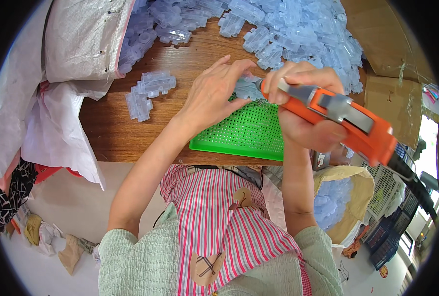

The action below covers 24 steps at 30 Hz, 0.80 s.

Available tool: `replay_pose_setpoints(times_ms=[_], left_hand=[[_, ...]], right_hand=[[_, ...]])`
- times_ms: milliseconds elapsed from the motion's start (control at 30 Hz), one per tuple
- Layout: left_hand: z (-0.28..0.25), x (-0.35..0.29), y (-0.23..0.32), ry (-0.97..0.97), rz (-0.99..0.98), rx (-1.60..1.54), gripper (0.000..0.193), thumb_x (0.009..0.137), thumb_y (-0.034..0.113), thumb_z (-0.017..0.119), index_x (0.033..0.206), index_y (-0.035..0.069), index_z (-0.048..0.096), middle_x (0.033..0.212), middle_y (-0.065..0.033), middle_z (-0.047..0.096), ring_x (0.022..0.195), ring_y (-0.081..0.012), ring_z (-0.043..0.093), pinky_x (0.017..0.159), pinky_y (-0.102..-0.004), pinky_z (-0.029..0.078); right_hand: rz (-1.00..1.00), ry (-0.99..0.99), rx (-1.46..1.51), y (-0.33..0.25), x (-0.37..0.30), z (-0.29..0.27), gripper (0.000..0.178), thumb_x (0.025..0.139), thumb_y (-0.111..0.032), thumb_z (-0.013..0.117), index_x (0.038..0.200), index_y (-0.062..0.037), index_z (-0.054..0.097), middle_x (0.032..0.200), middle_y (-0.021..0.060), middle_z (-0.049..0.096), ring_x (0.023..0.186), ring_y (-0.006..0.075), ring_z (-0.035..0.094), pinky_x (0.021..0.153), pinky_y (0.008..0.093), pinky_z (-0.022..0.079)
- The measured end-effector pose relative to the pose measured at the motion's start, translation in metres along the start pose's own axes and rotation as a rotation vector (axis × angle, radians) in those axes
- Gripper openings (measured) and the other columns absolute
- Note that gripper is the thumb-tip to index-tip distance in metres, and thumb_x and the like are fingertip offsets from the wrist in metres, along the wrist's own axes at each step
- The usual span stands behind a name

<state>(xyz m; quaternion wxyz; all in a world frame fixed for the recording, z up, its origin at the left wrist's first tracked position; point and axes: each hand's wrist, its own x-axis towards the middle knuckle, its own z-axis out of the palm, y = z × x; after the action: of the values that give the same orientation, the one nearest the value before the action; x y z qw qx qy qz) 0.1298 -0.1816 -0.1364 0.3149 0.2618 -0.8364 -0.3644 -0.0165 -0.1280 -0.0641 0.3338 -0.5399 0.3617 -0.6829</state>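
Keep the orange power tool [373,134] in line with the clear plastic part [248,89] at the far edge of the green tray [244,128], fingertips clear of its nose. The left hand [213,92] pinches the part between thumb and fingers; the right hand [302,126] wraps the tool, forearm reaching forward.

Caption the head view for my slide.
Left grip holds a clear plastic part at a green tray; right grip holds an orange handheld tool.

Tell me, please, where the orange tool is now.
In the head view, the orange tool is right of centre, held by the right hand, its tip beside the clear plastic piece and left hand.
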Motion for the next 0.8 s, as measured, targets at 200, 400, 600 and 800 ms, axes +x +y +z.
replay_pose_setpoints(times_ms=[200, 400, 600, 800], left_hand=[[-0.003, 0.002, 0.003, 0.048, 0.012, 0.012, 0.058, 0.069, 0.010, 0.079, 0.119, 0.010, 0.050, 0.104, -0.0085, 0.067, 0.103, -0.0299, 0.063, 0.109, -0.0474, 0.040], [-0.002, 0.000, 0.002, 0.049, 0.058, -0.004, 0.051, 0.070, 0.011, 0.078, 0.115, 0.010, 0.054, 0.106, -0.0076, 0.066, 0.103, -0.0291, 0.062, 0.110, -0.0476, 0.038], [-0.002, -0.002, 0.001, -0.015, 0.046, 0.027, 0.046, 0.072, 0.013, 0.077, 0.113, 0.011, 0.058, 0.104, -0.0076, 0.065, 0.104, -0.0291, 0.062, 0.111, -0.0471, 0.037], [-0.002, 0.001, -0.001, -0.006, 0.075, 0.031, 0.047, 0.072, 0.013, 0.078, 0.114, 0.011, 0.058, 0.104, -0.0072, 0.065, 0.104, -0.0288, 0.062, 0.111, -0.0475, 0.037]], right_hand=[[0.092, -0.072, -0.286, -0.004, -0.001, 0.010, 0.080, 0.078, -0.075, 0.059, 0.099, 0.0015, 0.055, 0.069, 0.0074, 0.054, 0.059, 0.0183, 0.053, 0.056, 0.0334, 0.045], [0.083, 0.006, -0.202, -0.007, -0.001, 0.011, 0.084, 0.078, -0.080, 0.053, 0.100, 0.0019, 0.057, 0.068, 0.0076, 0.054, 0.058, 0.0192, 0.053, 0.054, 0.0343, 0.046], [0.043, 0.116, 0.121, -0.031, -0.019, -0.033, 0.083, 0.081, -0.077, 0.052, 0.097, 0.0038, 0.055, 0.069, 0.0095, 0.055, 0.057, 0.0178, 0.054, 0.053, 0.0339, 0.048], [0.192, 0.212, 0.030, -0.010, -0.059, -0.049, 0.075, 0.085, -0.074, 0.049, 0.095, -0.0001, 0.057, 0.067, 0.0066, 0.053, 0.057, 0.0185, 0.053, 0.055, 0.0344, 0.044]])
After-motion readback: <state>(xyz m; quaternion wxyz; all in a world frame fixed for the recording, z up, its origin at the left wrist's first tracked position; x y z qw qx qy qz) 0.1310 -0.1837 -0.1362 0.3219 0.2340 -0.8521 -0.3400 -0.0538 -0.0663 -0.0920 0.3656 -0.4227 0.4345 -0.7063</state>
